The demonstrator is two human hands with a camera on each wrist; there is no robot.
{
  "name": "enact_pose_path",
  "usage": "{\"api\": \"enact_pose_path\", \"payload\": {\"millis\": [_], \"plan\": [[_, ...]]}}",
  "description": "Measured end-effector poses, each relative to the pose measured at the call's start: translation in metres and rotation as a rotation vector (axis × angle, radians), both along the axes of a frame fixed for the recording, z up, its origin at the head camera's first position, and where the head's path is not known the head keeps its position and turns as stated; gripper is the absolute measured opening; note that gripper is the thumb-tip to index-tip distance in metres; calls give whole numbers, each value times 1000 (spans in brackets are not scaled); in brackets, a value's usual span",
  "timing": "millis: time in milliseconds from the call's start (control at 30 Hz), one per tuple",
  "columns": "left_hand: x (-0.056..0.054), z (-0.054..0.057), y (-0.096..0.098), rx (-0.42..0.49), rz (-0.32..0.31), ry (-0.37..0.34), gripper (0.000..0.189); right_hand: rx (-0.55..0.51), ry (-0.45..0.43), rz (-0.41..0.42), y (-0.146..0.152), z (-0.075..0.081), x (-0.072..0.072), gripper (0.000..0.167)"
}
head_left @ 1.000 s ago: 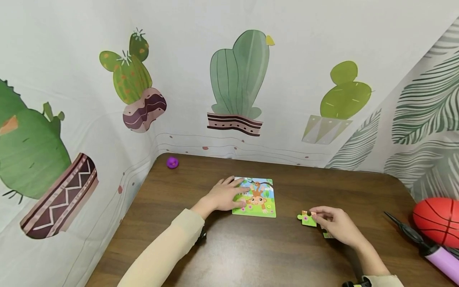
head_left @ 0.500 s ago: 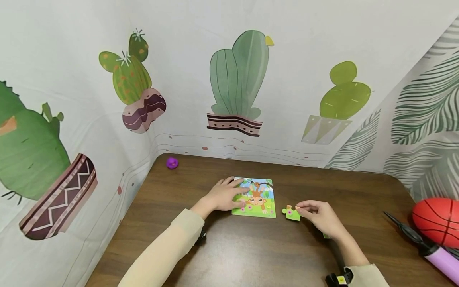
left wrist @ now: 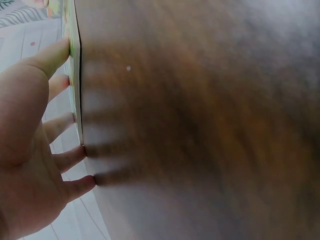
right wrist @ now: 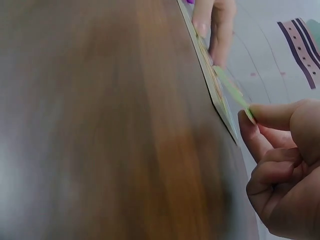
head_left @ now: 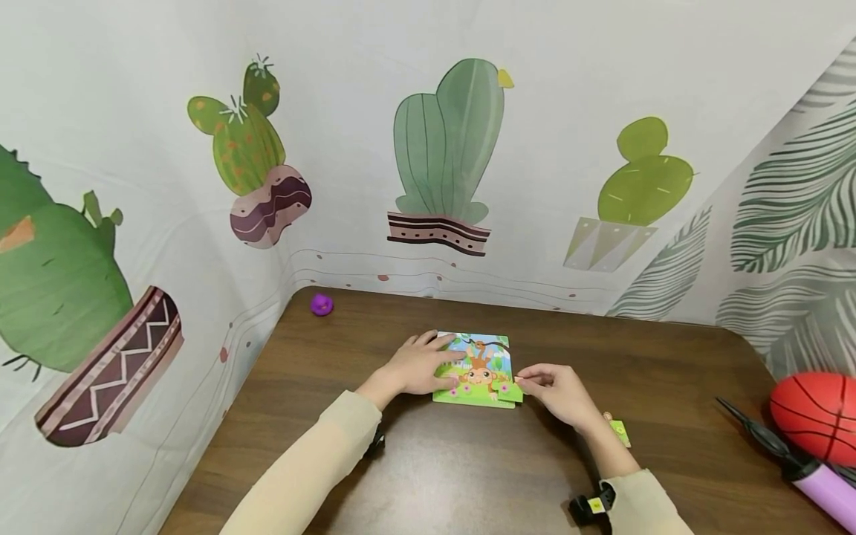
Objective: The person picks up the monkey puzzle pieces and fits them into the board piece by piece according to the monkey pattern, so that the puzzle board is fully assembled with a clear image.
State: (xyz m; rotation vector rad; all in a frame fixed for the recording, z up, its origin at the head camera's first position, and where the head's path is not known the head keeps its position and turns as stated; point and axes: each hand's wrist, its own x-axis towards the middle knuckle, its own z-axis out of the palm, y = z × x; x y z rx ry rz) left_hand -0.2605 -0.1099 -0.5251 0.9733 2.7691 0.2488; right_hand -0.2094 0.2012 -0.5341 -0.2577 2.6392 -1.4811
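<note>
A square puzzle board (head_left: 461, 400) with a hanging monkey picture lies on the brown table (head_left: 428, 461). My left hand (head_left: 416, 365) rests over its left side with spread, straight fingers; the left wrist view shows those fingertips (left wrist: 80, 186) at the board and table. Between thumb and fingers my right hand (head_left: 560, 394) pinches a green puzzle piece (head_left: 511, 393) over the board's lower right corner. In the right wrist view that puzzle piece (right wrist: 232, 89) is tilted, standing out from the board's face. Another green puzzle piece (head_left: 620, 431) lies on the table, near the right forearm.
A small purple object (head_left: 322, 305) sits at the table's back left corner. At the right edge are a red basketball (head_left: 819, 416) and a hand pump (head_left: 822, 479) with a purple barrel. A cactus-print cloth (head_left: 348, 148) hangs behind the table.
My right hand has moved left with the puzzle piece, from beside the loose piece to over the board's lower right corner. The left hand has stayed in place.
</note>
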Motion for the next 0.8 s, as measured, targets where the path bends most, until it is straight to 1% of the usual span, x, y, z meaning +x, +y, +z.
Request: {"api": "enact_pose_path", "payload": {"millis": [300,367,533,800], "plan": [[-1,-2,1,-11,0,4,61,19,-14,0,-39,1,-9,13],[-1,-1,1,-13,0,3,61,17,-38,-12,-45,0,-10,12],[0,0,1,-12,-2,5,61,8,-77,-19,-53,-2,-13,10],[-1,0,0,-7,-10,10,60,-4,-86,-16,-57,0,-14,11]]}}
